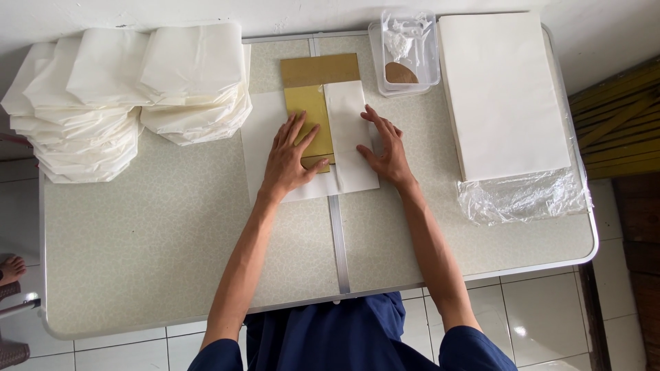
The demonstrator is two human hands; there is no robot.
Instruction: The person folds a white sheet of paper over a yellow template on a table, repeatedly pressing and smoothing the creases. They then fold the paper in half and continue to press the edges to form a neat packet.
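A white paper sheet (354, 168) lies at the middle of the table, its right part folded over a gold-brown board (320, 71). My left hand (292, 156) rests flat on the board, fingers spread, pressing it onto the sheet. My right hand (385, 145) lies flat on the folded white flap, fingers apart. Neither hand grips anything.
Two heaps of folded white paper bags (130, 89) fill the table's far left. A tall stack of flat white sheets (505, 93) on clear plastic wrap (522, 198) sits at the right. A clear plastic tub (405, 51) stands at the far edge. The folding table (172, 254) stands on tile floor.
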